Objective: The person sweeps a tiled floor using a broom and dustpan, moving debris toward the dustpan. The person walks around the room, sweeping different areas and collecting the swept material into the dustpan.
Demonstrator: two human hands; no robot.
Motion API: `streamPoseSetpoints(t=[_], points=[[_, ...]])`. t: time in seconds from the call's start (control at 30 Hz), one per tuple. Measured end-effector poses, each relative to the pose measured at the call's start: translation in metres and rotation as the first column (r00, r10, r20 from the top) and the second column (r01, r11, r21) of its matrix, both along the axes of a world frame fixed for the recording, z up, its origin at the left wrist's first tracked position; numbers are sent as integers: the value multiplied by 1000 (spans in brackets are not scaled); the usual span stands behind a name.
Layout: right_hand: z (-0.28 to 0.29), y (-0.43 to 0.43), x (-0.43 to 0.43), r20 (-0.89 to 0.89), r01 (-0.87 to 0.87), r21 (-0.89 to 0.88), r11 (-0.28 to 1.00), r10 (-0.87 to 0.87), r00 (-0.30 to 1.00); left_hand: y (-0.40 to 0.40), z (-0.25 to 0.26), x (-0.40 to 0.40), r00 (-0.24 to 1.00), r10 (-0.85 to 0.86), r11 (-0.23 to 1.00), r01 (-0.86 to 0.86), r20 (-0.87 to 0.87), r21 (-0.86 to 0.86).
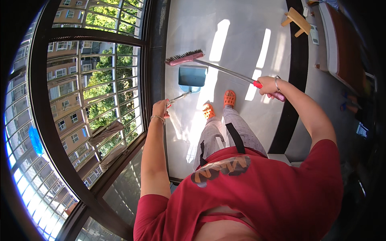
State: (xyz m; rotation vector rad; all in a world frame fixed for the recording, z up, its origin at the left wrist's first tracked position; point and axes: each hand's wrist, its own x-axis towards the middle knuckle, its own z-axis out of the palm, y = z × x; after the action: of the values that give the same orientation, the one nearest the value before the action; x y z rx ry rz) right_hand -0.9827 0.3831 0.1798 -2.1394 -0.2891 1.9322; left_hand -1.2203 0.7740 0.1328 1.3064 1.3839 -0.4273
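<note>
My left hand (160, 109) is closed around the upper part of a metal dustpan handle (180, 97). The blue dustpan (192, 76) is at the handle's far end, low over or on the grey floor; which of the two I cannot tell. My right hand (269, 86) grips a broom by the red and pink end of its handle. The broom's metal shaft (226, 70) slants across to a pink head (186, 57) with dark bristles, just beyond the dustpan. The bristles point away from me. Whether they touch the floor is unclear.
Barred windows in a dark frame (150, 75) run along the left. Orange clogs (229, 98) are on my feet. At the upper right stand a small wooden stool (297, 21) and a brown and white upholstered seat (340, 45). A dark strip (297, 81) crosses the floor at right.
</note>
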Motion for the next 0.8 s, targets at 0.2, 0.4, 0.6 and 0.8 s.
streamPoseSetpoints(t=[0.2, 0.4, 0.6, 0.8], points=[[-77, 130, 25, 266, -25, -113, 993, 55, 962, 3, 20, -59, 995, 95, 993, -93, 19, -73], [-147, 111, -52, 365, -280, -232, 932, 350, 863, 16, -1, -72, 997, 77, 995, -78, -19, -68], [-60, 13, -136, -41, -150, -184, 971, 145, 989, 31, -19, -72, 989, 137, 987, -140, -47, -78], [14, 1, -91, -246, 27, -80, 996, -45, 968, 27, -10, -103, 991, 126, 992, -127, -55, -17]])
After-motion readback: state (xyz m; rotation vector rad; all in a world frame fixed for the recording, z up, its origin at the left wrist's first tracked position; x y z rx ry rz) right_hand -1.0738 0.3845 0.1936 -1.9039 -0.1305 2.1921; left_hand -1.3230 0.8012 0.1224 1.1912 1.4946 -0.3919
